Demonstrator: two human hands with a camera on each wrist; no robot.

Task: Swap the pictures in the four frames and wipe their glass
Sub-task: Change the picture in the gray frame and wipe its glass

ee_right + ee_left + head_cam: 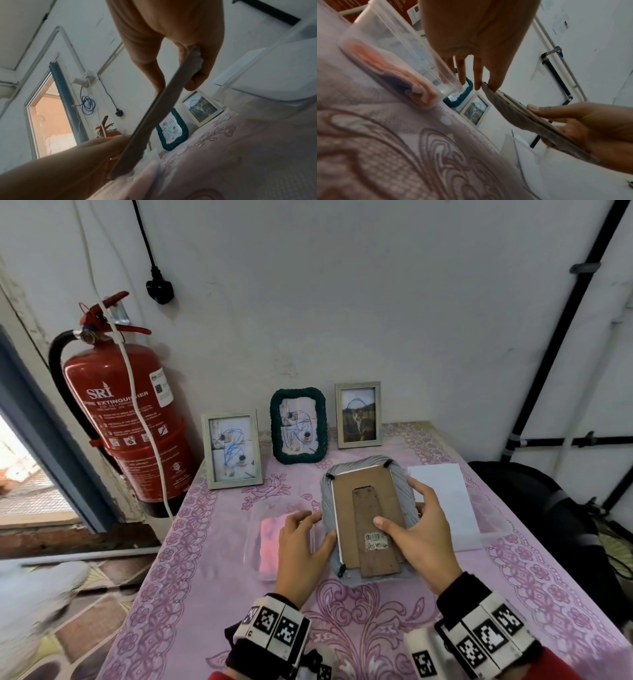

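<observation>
- The right hand (421, 539) gripped the grey frame (368, 508) back-up, tilted above the surface (205, 594), likely to reach its clips (388, 463).
- The left hand (301, 549) steadied its left edge with straight fingers.

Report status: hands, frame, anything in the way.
Right hand grips grey frame; left hand touches its edge. Frame face down, backing on. Clear tub close beside left hand.

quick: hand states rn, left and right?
Left hand: open, fingertips touching the left edge of the grey frame.
Right hand: grips the grey frame, thumb on its backing.
</observation>
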